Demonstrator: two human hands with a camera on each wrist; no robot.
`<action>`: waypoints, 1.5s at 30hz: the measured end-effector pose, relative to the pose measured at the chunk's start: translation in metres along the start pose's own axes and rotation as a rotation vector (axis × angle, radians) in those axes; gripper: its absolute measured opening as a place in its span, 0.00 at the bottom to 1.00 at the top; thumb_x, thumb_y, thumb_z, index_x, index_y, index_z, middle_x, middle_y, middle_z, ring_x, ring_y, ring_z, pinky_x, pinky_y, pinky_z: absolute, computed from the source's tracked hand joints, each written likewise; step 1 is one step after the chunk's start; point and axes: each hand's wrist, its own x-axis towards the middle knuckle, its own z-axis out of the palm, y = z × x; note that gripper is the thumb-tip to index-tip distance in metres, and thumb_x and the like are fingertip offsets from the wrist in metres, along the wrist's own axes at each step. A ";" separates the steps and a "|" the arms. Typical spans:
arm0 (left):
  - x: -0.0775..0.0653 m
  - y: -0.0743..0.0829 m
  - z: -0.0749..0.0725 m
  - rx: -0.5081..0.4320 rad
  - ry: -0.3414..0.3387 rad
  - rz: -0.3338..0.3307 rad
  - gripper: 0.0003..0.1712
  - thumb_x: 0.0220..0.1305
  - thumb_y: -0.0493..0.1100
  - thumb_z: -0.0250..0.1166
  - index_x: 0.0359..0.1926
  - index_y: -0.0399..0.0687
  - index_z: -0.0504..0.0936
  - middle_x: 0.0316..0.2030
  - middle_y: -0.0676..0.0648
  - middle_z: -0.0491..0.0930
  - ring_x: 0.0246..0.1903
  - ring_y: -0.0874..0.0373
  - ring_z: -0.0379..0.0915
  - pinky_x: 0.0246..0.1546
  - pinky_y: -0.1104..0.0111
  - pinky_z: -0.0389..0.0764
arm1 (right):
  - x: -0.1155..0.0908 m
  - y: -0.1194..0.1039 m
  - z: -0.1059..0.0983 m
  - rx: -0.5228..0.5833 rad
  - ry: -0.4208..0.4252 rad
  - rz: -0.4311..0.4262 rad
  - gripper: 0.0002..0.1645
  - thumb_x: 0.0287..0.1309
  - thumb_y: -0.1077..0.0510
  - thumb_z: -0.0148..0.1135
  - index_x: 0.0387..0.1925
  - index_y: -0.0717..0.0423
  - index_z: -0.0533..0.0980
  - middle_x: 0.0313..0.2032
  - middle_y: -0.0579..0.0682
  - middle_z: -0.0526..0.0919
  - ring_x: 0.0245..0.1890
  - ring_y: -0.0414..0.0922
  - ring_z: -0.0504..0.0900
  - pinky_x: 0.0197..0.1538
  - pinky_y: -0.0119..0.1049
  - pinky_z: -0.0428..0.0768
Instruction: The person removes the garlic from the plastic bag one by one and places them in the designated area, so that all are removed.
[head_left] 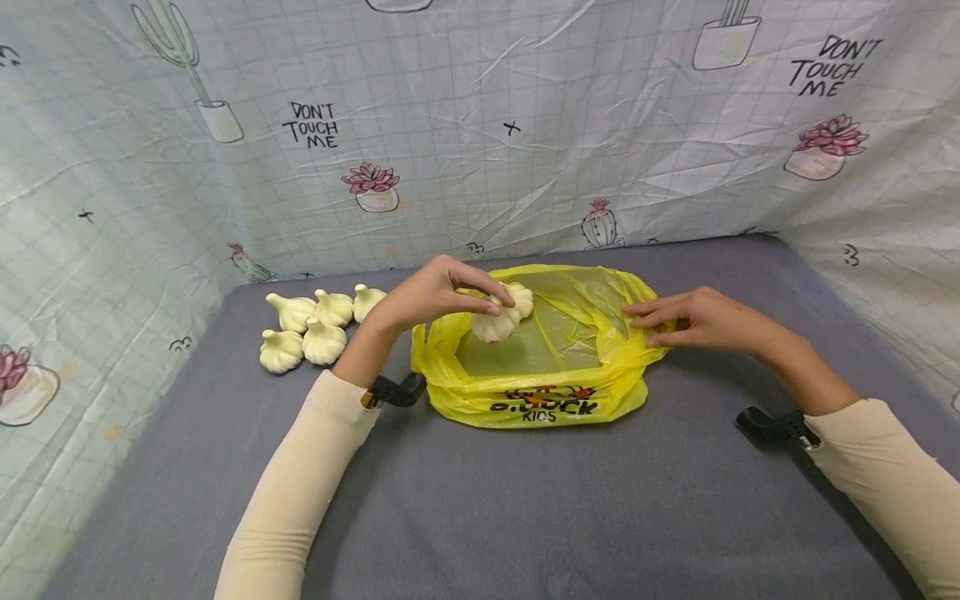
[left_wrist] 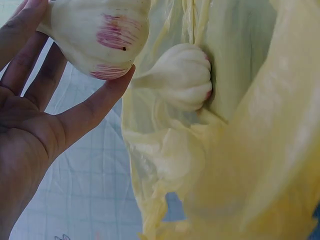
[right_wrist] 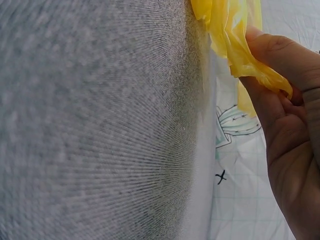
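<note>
Over the left part of an open yellow plastic bag (head_left: 540,408), my left hand (head_left: 442,287) holds a garlic bulb (head_left: 495,323) between thumb and fingers. The left wrist view shows this bulb (left_wrist: 107,35) close up, pale with purple streaks. Just beyond it a second garlic bulb (head_left: 520,300) lies inside the bag; its rounded end (left_wrist: 185,77) also shows in the left wrist view. My right hand (head_left: 705,321) pinches the bag's right edge between thumb and fingers, and the crumpled yellow plastic (right_wrist: 230,40) comes out between them in the right wrist view.
Several garlic bulbs (head_left: 325,342) sit in a cluster on the grey cloth-covered table (head_left: 525,508), left of the bag. A white patterned curtain (head_left: 465,100) hangs behind the table and along its sides. Black wrist devices (head_left: 772,427) are worn at both sleeves.
</note>
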 end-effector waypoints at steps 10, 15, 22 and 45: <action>-0.009 -0.001 -0.005 0.008 0.020 -0.015 0.10 0.65 0.38 0.72 0.46 0.48 0.91 0.45 0.50 0.89 0.51 0.57 0.83 0.53 0.61 0.81 | 0.002 -0.003 -0.002 0.023 -0.005 -0.012 0.18 0.61 0.64 0.71 0.54 0.56 0.85 0.61 0.58 0.80 0.31 0.30 0.75 0.29 0.27 0.76; -0.014 -0.002 -0.008 0.004 0.028 -0.032 0.10 0.65 0.38 0.71 0.46 0.48 0.91 0.46 0.50 0.89 0.52 0.57 0.82 0.53 0.61 0.82 | 0.003 -0.003 -0.003 0.027 -0.008 -0.017 0.18 0.61 0.64 0.70 0.53 0.57 0.85 0.61 0.59 0.80 0.28 0.30 0.74 0.28 0.28 0.76; -0.023 -0.002 -0.012 -0.001 0.040 -0.079 0.10 0.66 0.38 0.70 0.47 0.46 0.91 0.46 0.49 0.89 0.52 0.56 0.83 0.52 0.62 0.82 | 0.004 -0.001 -0.001 0.025 -0.009 -0.033 0.18 0.62 0.65 0.69 0.54 0.58 0.85 0.61 0.61 0.80 0.26 0.29 0.73 0.26 0.27 0.74; -0.048 -0.002 -0.028 0.026 0.135 -0.126 0.09 0.66 0.39 0.71 0.46 0.47 0.91 0.45 0.48 0.89 0.50 0.55 0.83 0.51 0.66 0.82 | 0.002 0.000 -0.001 -0.005 -0.016 -0.021 0.18 0.60 0.67 0.70 0.52 0.57 0.86 0.60 0.60 0.81 0.26 0.29 0.72 0.26 0.28 0.75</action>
